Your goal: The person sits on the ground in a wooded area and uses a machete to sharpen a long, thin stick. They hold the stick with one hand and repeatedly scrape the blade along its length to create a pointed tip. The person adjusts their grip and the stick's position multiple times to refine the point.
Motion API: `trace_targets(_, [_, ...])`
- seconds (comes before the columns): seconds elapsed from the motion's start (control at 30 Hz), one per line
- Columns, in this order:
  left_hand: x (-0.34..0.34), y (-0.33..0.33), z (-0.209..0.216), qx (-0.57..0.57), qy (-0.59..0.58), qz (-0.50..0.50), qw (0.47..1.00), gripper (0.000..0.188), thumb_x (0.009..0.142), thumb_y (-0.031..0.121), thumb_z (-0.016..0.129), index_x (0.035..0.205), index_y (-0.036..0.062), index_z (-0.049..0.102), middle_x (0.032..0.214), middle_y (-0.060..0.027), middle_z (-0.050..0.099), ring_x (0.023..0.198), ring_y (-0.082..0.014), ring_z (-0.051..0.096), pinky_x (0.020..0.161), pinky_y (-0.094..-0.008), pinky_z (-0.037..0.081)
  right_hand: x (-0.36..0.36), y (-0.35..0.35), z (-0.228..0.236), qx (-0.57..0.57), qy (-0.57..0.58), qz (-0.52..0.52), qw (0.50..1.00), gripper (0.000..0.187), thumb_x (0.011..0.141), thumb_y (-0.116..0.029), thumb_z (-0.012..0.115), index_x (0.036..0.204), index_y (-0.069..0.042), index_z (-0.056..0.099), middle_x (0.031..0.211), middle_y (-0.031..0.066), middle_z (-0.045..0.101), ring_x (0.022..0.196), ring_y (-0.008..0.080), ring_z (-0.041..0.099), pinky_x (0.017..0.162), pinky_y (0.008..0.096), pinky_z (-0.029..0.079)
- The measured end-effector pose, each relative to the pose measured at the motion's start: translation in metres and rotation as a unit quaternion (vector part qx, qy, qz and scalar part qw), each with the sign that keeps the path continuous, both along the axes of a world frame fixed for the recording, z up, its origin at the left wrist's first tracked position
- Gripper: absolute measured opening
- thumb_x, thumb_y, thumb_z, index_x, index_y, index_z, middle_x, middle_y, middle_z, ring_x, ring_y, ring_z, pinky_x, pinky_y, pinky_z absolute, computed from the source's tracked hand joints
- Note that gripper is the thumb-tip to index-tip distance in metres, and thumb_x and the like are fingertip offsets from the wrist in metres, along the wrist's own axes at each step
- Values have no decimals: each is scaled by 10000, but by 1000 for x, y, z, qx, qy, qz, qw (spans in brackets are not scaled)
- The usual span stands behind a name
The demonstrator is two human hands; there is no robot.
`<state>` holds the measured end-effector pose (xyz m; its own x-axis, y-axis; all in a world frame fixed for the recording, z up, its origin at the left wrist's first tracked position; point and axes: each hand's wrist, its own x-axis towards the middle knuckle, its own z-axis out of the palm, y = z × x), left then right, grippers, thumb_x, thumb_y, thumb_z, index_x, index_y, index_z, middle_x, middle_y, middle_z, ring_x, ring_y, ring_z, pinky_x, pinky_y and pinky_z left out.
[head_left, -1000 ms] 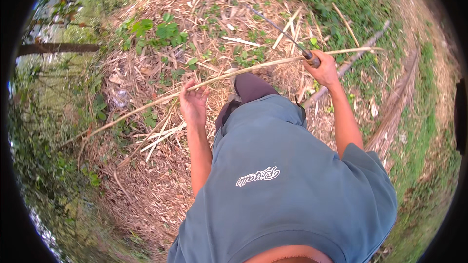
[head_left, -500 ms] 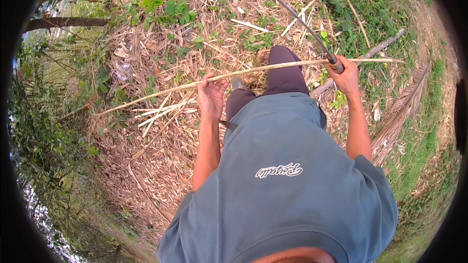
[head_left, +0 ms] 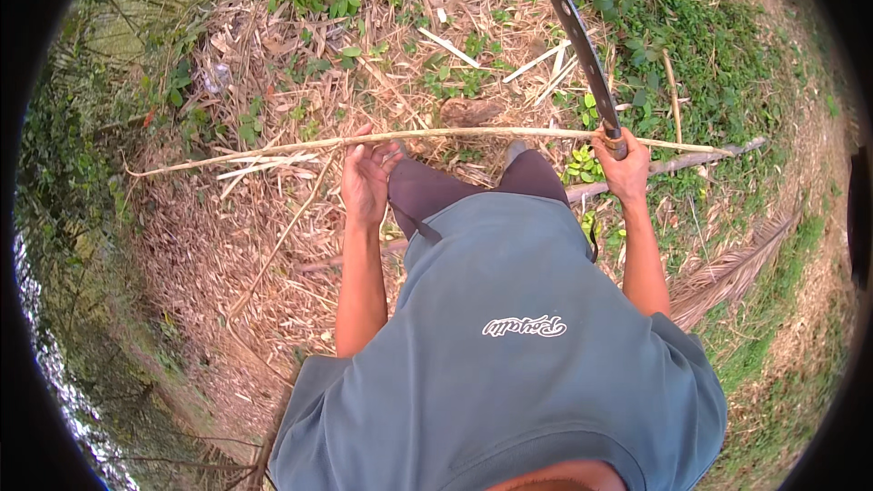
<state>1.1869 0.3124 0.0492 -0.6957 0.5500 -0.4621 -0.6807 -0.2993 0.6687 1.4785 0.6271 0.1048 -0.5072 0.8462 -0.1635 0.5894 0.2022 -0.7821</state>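
A long, thin, pale strip (head_left: 491,131), apparently split bamboo, runs crosswise in front of my knees, bowing slightly upward. My left hand (head_left: 366,184), palm up, supports it with curled fingers left of the middle. My right hand (head_left: 624,168) grips the handle of a machete (head_left: 587,50), whose dark blade has a row of holes and points away from me. The strip also passes at my right hand, by the thumb and the handle; how the fingers hold it there is partly hidden.
Dry leaves cover the ground, with several pale split pieces (head_left: 536,61) lying ahead. A thick branch (head_left: 673,164) lies beyond my right hand, and a dry palm frond (head_left: 741,264) lies at the right. Green plants (head_left: 682,45) grow at the far right; a brown chunk (head_left: 471,112) sits ahead.
Both hands have shifted left with the strip, which now lies more level. The machete has turned, showing its broad, holed face and pointing more straight ahead. My knees have spread apart.
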Motion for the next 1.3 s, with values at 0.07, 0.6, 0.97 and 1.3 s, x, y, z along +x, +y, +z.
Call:
trace_targets(0.07, [35, 10, -11, -50, -7, 37, 998, 421, 1038, 279, 484, 1368, 22, 535, 1199, -112, 643, 1074, -259, 641, 974, -440, 530, 14, 23, -8, -11, -13, 21, 1000, 217, 829, -186, 802, 947, -26, 715, 733, 22, 675, 666, 83, 577, 639, 285, 483])
trace_targets(0.6, [70, 19, -73, -538, 600, -122, 579, 273, 944, 259, 641, 1124, 65, 708, 1258, -152, 649, 1300, -347, 522, 1108, -481, 375, -4, 64, -81, -154, -123, 94, 976, 221, 825, -183, 801, 970, -36, 722, 781, 16, 697, 677, 86, 592, 650, 288, 495])
trace_targets(0.97, [18, -22, -274, -482, 463, -426, 610, 575, 941, 635, 566, 919, 96, 763, 689, -149, 682, 682, -368, 685, 632, -469, 531, -7, 84, -276, -54, -196, 161, 966, 287, 845, -189, 807, 1067, -24, 730, 892, 42, 728, 781, 112, 631, 757, 295, 519])
trace_targets(1.3, [15, -34, -392, -582, 704, -217, 345, 568, 784, 670, 716, 632, 139, 584, 613, 4, 602, 517, -161, 571, 471, -291, 442, -79, 107, -585, -212, -58, 229, 948, 241, 893, -175, 763, 1059, -18, 687, 864, 24, 671, 746, 110, 618, 685, 275, 501])
